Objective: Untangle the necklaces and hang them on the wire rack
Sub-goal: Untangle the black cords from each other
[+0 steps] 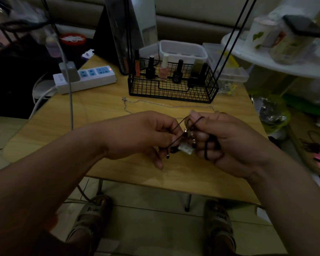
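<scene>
Over the table (103, 115), my left hand (142, 135) and right hand (229, 143) pinch a cord necklace (185, 149); polish bottles (177, 72) stand in the wire rack (170, 92).

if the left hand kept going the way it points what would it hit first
The left hand points toward the right hand; it would likely meet the pale pendant on the dark cord between them first.

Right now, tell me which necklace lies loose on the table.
The silver chain before the wire rack; left hand and right hand hold the dark cord necklace.
</scene>
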`<state>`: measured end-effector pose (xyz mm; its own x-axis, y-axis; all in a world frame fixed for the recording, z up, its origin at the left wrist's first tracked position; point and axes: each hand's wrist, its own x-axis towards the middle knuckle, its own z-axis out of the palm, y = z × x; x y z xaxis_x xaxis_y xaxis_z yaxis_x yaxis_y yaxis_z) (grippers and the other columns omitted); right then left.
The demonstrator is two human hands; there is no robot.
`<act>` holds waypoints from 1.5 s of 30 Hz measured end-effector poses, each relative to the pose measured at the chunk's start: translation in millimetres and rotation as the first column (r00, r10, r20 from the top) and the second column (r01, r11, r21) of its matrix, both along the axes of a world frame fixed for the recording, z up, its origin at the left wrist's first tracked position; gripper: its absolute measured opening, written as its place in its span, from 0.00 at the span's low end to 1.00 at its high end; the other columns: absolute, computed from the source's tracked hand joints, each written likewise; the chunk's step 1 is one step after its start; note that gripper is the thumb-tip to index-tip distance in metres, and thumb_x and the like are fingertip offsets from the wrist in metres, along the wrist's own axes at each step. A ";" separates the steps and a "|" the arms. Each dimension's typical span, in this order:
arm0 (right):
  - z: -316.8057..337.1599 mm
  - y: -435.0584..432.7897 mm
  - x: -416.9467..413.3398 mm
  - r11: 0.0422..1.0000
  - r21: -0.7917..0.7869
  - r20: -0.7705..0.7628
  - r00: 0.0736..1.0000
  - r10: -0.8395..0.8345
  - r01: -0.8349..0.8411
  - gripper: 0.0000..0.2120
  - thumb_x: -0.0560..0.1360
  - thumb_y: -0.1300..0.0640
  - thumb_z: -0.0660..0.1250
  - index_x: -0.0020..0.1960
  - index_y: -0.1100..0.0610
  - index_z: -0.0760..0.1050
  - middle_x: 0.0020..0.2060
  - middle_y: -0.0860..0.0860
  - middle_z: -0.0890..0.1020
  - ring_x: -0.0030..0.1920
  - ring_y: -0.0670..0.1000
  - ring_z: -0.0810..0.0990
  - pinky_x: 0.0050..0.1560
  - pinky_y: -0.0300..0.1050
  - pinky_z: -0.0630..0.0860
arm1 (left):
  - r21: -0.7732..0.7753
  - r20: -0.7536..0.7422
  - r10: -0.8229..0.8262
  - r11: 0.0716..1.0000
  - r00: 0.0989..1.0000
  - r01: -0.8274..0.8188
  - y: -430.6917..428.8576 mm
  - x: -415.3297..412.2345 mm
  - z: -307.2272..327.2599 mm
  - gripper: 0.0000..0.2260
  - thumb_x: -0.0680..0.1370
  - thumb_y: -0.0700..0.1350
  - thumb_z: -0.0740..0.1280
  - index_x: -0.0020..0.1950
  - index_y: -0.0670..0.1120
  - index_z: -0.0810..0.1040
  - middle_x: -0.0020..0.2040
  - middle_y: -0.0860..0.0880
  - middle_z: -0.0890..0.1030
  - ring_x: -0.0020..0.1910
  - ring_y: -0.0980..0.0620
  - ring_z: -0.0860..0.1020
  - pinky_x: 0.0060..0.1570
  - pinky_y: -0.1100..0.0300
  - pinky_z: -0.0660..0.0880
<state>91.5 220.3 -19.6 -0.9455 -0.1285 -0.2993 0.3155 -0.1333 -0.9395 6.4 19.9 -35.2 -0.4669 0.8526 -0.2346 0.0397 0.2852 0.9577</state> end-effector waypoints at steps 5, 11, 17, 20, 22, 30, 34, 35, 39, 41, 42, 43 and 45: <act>-4.1 -5.6 -2.2 0.950 -0.261 0.100 0.984 -0.149 0.171 0.06 0.78 0.54 0.64 0.44 0.55 0.74 0.30 0.47 0.71 0.26 0.41 0.60 0.26 0.35 0.49 | 0.083 -0.180 0.227 0.973 0.957 -0.215 9.3 8.2 -8.0 0.05 0.84 0.38 0.65 0.51 0.43 0.79 0.43 0.45 0.85 0.39 0.53 0.83 0.40 0.59 0.81; -2.4 -11.2 -3.0 0.821 -0.549 0.153 0.985 -0.083 0.155 0.07 0.80 0.57 0.59 0.44 0.55 0.72 0.31 0.46 0.71 0.25 0.41 0.61 0.23 0.31 0.51 | 0.194 -0.129 0.343 0.929 0.931 -0.316 16.6 11.8 -15.4 0.02 0.85 0.39 0.64 0.53 0.42 0.76 0.37 0.46 0.83 0.34 0.48 0.82 0.34 0.58 0.78; -6.1 -10.0 -4.6 0.704 -0.674 0.214 0.971 -0.102 0.222 0.11 0.82 0.58 0.56 0.43 0.57 0.73 0.32 0.48 0.72 0.24 0.42 0.63 0.22 0.30 0.54 | 0.194 -0.246 0.333 0.937 0.910 -0.291 18.7 16.0 -18.5 0.03 0.83 0.37 0.66 0.51 0.45 0.76 0.34 0.44 0.82 0.32 0.50 0.80 0.33 0.58 0.76; -5.2 -11.5 -3.5 0.712 -0.612 0.295 0.935 -0.198 0.344 0.11 0.82 0.58 0.55 0.42 0.58 0.70 0.32 0.49 0.72 0.24 0.42 0.62 0.21 0.30 0.53 | 0.213 -0.128 0.352 0.923 0.927 -0.321 17.1 17.4 -17.9 0.03 0.84 0.39 0.65 0.51 0.44 0.76 0.35 0.45 0.82 0.34 0.50 0.80 0.33 0.61 0.75; -8.1 -12.0 -3.1 0.714 -0.550 0.350 0.896 -0.273 0.433 0.12 0.82 0.58 0.55 0.42 0.59 0.70 0.31 0.51 0.74 0.24 0.42 0.62 0.21 0.31 0.54 | 0.218 -0.014 0.353 0.914 0.936 -0.342 16.9 19.3 -19.2 0.03 0.84 0.40 0.65 0.52 0.43 0.76 0.35 0.45 0.81 0.34 0.50 0.80 0.33 0.60 0.76; -12.1 -15.1 -3.5 0.710 -0.438 0.426 0.823 -0.376 0.551 0.14 0.81 0.60 0.54 0.38 0.61 0.70 0.30 0.52 0.73 0.25 0.42 0.61 0.21 0.31 0.53 | 0.220 0.235 0.325 0.900 0.916 -0.376 19.3 20.7 -19.2 0.04 0.83 0.39 0.65 0.49 0.43 0.77 0.41 0.43 0.80 0.41 0.48 0.81 0.35 0.58 0.77; -12.6 -18.0 -3.3 0.717 -0.403 0.428 0.809 -0.402 0.569 0.14 0.81 0.60 0.54 0.39 0.61 0.71 0.30 0.52 0.75 0.24 0.43 0.62 0.19 0.31 0.55 | 0.228 0.236 0.301 0.907 0.924 -0.353 20.1 21.2 -19.6 0.03 0.78 0.40 0.71 0.47 0.43 0.78 0.41 0.45 0.79 0.40 0.52 0.78 0.37 0.58 0.77; -12.6 -18.5 -3.1 0.713 -0.397 0.428 0.804 -0.414 0.578 0.14 0.81 0.60 0.55 0.39 0.62 0.71 0.30 0.53 0.75 0.24 0.43 0.62 0.19 0.31 0.56 | 0.234 0.215 0.286 0.913 0.934 -0.334 19.9 21.6 -20.4 0.06 0.75 0.42 0.73 0.47 0.43 0.78 0.41 0.46 0.79 0.40 0.52 0.78 0.39 0.58 0.77; -9.8 -19.8 -2.7 0.706 -0.392 0.413 0.798 -0.438 0.590 0.15 0.81 0.61 0.55 0.38 0.63 0.72 0.30 0.53 0.75 0.23 0.43 0.63 0.19 0.32 0.56 | 0.259 0.158 0.269 0.917 0.950 -0.303 19.5 22.0 -22.8 0.11 0.72 0.46 0.74 0.48 0.43 0.78 0.40 0.46 0.81 0.40 0.52 0.78 0.41 0.58 0.77; -9.4 -20.2 -3.4 0.704 -0.384 0.408 0.794 -0.450 0.597 0.16 0.82 0.61 0.55 0.37 0.63 0.72 0.30 0.53 0.75 0.21 0.43 0.63 0.19 0.31 0.56 | 0.269 0.148 0.269 0.915 0.952 -0.300 19.7 22.6 -22.4 0.11 0.74 0.45 0.76 0.49 0.42 0.77 0.40 0.46 0.80 0.40 0.51 0.78 0.40 0.59 0.77; -9.1 -20.3 -3.7 0.706 -0.370 0.404 0.789 -0.462 0.603 0.17 0.82 0.61 0.55 0.37 0.63 0.73 0.30 0.53 0.75 0.20 0.43 0.63 0.18 0.31 0.56 | 0.274 0.137 0.265 0.916 0.954 -0.294 20.0 23.1 -21.6 0.12 0.75 0.45 0.77 0.49 0.42 0.77 0.41 0.45 0.80 0.41 0.51 0.78 0.40 0.59 0.77; -9.2 -20.4 -3.9 0.709 -0.360 0.400 0.787 -0.469 0.606 0.16 0.82 0.61 0.56 0.37 0.62 0.73 0.30 0.53 0.75 0.20 0.43 0.63 0.18 0.31 0.56 | 0.275 0.122 0.267 0.916 0.956 -0.291 20.6 23.6 -21.3 0.12 0.74 0.44 0.77 0.50 0.42 0.77 0.41 0.45 0.80 0.41 0.51 0.78 0.40 0.60 0.78; -9.6 -20.6 -3.8 0.707 -0.379 0.399 0.794 -0.458 0.598 0.15 0.82 0.61 0.55 0.39 0.63 0.72 0.29 0.53 0.76 0.20 0.43 0.63 0.19 0.31 0.56 | 0.275 0.104 0.289 0.911 0.952 -0.307 22.1 25.2 -19.7 0.13 0.73 0.46 0.75 0.50 0.41 0.76 0.40 0.46 0.80 0.39 0.52 0.78 0.39 0.60 0.77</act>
<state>87.7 199.7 -29.2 -0.7953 0.1808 -0.5787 0.2731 -0.7454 -0.6082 31.6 42.1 -54.9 -0.7021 0.7110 -0.0383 -0.0648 -0.0102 0.9978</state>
